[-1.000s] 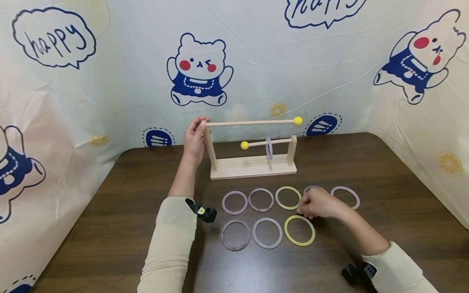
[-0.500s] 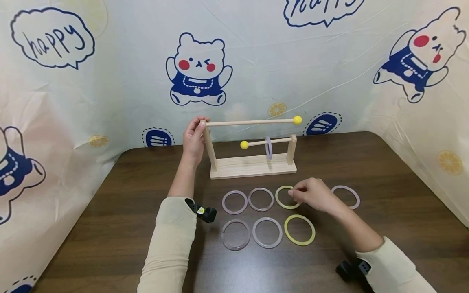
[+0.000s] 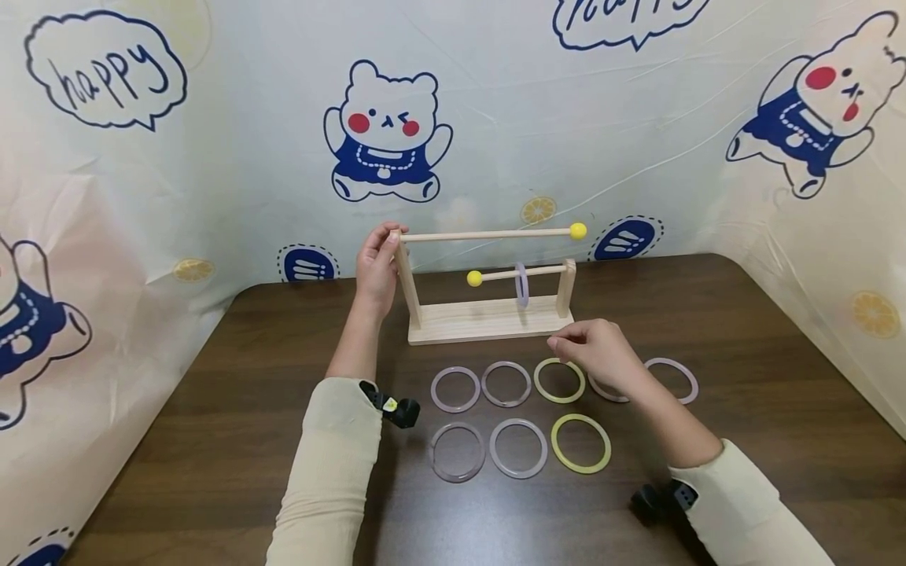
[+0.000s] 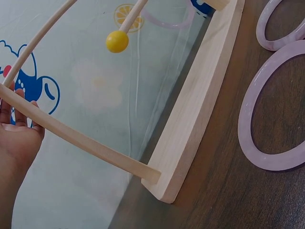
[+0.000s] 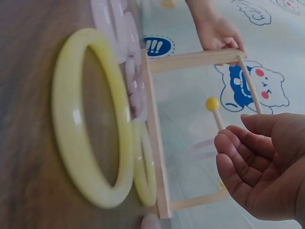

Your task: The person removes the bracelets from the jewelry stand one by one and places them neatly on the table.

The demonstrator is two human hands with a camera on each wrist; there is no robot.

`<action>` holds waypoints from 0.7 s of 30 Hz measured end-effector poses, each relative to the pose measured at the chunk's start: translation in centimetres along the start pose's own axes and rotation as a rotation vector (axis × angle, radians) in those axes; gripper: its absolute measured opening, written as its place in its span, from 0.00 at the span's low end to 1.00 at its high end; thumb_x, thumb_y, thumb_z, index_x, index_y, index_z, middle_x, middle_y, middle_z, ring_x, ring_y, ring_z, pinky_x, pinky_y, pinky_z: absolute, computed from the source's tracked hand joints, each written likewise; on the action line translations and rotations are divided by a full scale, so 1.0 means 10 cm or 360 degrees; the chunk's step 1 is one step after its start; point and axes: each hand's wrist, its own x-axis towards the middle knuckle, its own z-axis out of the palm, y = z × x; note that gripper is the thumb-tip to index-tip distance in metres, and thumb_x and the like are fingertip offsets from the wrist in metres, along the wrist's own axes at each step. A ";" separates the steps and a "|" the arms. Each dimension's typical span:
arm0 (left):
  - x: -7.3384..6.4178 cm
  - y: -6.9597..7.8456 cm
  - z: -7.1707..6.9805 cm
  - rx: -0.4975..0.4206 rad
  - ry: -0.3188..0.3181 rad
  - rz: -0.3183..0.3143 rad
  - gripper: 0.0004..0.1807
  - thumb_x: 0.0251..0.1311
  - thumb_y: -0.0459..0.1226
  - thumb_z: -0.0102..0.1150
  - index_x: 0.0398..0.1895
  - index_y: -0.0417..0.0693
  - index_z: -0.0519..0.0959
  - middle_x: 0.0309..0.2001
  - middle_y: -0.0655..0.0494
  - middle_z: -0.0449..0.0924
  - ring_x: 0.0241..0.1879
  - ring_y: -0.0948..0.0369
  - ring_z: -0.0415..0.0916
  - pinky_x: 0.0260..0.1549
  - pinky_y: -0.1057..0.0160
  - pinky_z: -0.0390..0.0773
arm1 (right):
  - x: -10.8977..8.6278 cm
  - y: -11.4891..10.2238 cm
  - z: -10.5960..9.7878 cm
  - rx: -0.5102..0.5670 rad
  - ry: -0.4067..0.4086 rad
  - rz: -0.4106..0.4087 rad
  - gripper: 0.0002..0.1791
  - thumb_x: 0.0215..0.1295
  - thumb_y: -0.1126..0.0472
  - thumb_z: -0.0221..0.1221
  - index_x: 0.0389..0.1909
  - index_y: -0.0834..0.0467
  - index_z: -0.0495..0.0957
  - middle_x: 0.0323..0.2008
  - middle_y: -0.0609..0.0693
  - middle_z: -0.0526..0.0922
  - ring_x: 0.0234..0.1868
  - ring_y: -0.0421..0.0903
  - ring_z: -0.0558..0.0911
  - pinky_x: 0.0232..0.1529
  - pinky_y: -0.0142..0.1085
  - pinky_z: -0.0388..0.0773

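Observation:
A wooden ring stand (image 3: pixel 488 318) has two horizontal rods with yellow ball ends. One purple ring (image 3: pixel 521 284) hangs on its lower rod. My left hand (image 3: pixel 377 267) grips the top of the stand's left post, thumb in front and fingers behind. Over the table just in front of the base, my right hand (image 3: pixel 598 354) has loosely curled fingers; the right wrist view shows nothing held in them. Below it lie a yellow ring (image 3: pixel 559 401) and a lilac ring (image 3: pixel 610 398), the latter partly hidden by the hand. Closer to me is another yellow ring (image 3: pixel 580 470).
Several more rings lie in two rows on the brown table (image 3: pixel 248 440), including a clear ring (image 3: pixel 456 476), a pale ring (image 3: pixel 518 475) and a lilac ring (image 3: pixel 688 377) at far right. A patterned curtain (image 3: pixel 269 157) rises behind the table.
My right hand has lifted from between the two yellow rings and moved away from me, toward the stand's base. The left hand, the stand and the rings keep their places.

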 end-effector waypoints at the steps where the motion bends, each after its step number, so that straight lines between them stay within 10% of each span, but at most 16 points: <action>1: 0.00 0.00 0.00 0.0002 -0.0001 -0.0001 0.06 0.66 0.35 0.49 0.38 0.54 0.76 0.40 0.60 0.77 0.37 0.62 0.69 0.38 0.65 0.67 | 0.01 -0.02 0.00 0.0015 0.0008 -0.0004 0.10 0.61 0.58 0.60 0.31 0.62 0.83 0.20 0.47 0.79 0.24 0.43 0.72 0.27 0.35 0.69; 21: -0.01 0.01 0.01 -0.0007 -0.0012 0.0020 0.06 0.67 0.34 0.48 0.38 0.53 0.75 0.40 0.59 0.77 0.37 0.62 0.69 0.39 0.64 0.67 | 0.25 -0.16 -0.04 0.0177 0.0040 0.0027 0.12 0.62 0.59 0.58 0.36 0.65 0.82 0.25 0.54 0.83 0.29 0.50 0.81 0.28 0.36 0.74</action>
